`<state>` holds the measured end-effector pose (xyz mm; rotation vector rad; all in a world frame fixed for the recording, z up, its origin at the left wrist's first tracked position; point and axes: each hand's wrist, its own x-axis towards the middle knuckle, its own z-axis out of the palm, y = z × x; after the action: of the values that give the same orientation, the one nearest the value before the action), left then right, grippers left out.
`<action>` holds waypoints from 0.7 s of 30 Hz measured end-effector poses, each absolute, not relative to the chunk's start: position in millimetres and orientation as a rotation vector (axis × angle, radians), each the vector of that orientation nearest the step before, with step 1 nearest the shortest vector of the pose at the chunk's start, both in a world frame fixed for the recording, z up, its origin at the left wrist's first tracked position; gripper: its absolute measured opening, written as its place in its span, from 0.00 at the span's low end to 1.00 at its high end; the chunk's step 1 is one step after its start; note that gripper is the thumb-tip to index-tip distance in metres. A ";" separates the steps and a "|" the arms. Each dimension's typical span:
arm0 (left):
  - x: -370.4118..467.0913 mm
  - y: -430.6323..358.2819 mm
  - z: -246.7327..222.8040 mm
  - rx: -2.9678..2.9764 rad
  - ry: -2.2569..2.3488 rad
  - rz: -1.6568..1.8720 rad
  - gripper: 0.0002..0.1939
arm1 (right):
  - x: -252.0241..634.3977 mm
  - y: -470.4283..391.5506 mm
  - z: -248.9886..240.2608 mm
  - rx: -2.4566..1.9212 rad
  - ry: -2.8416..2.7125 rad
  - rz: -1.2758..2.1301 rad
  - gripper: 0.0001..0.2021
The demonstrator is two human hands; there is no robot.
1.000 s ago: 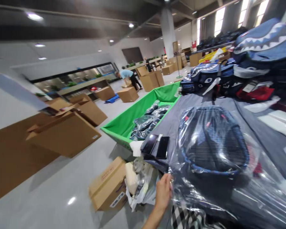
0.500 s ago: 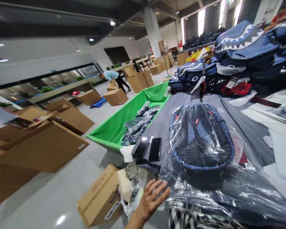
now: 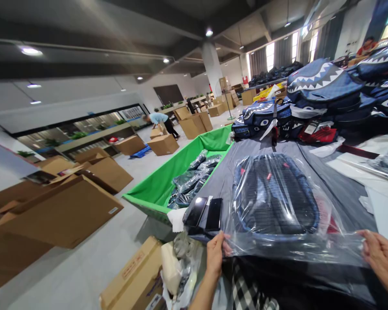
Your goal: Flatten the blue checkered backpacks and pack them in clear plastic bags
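A dark blue backpack lies flat on the grey-covered table inside a clear plastic bag, straps facing up. My left hand is closed on the near left corner of the bag's open end. At the near right corner, my right hand pinches the same edge. Between the two hands the plastic is stretched and folded up along the backpack's bottom. Two black phones, one a left phone and the other a right phone, lie side by side left of the bag.
A green fabric bin with several bagged items adjoins the table's left side. Shark-tooth backpacks are piled at the back right. Cardboard boxes stand on the floor at left. An open carton is below the table edge. Another person bends over boxes farther off.
My left hand, spread before, has closed on the bag's corner. My right hand has come into view and grips the other corner. The bag's near end is lifted and drawn toward the backpack.
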<state>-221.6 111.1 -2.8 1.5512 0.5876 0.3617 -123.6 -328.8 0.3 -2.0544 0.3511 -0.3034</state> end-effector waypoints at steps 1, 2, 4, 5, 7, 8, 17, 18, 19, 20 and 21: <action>-215.7 109.1 -4.2 1.569 0.609 0.372 0.42 | -120.4 -327.4 0.3 -2.004 0.376 -0.260 0.23; -211.2 107.5 -3.7 1.632 0.616 0.421 0.42 | -119.0 -327.5 0.4 -1.974 0.403 -0.237 0.22; -206.2 102.7 3.0 1.846 0.599 0.641 0.39 | -120.5 -329.9 2.0 -1.989 0.433 -0.251 0.20; -205.3 97.6 8.6 1.968 0.576 0.777 0.36 | -122.7 -331.0 3.8 -2.013 0.428 -0.270 0.19; -204.2 79.6 22.3 2.208 0.420 0.959 0.28 | -127.8 -331.1 9.3 -2.040 0.407 -0.288 0.19; -203.2 67.0 29.2 2.316 0.266 0.963 0.26 | -130.0 -330.1 12.7 -2.038 0.400 -0.289 0.19; -181.7 2.9 62.7 2.622 -0.434 0.465 0.28 | -130.8 -318.5 35.1 -1.941 0.494 -0.227 0.24; -182.0 6.0 64.8 2.630 -0.428 0.432 0.25 | -130.8 -318.0 35.4 -1.926 0.497 -0.230 0.25; -182.7 9.4 66.7 2.628 -0.434 0.407 0.21 | -131.0 -317.8 35.5 -1.918 0.490 -0.239 0.26; -183.3 12.3 68.2 2.616 -0.456 0.392 0.18 | -131.5 -317.8 35.4 -1.918 0.473 -0.253 0.26; -183.5 14.5 69.5 2.598 -0.481 0.389 0.14 | -132.2 -318.1 35.2 -1.924 0.448 -0.268 0.27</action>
<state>-183.5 14.5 69.5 2.5979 -0.4807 0.3890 -132.2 -318.1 35.2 -1.9241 0.4482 -0.2682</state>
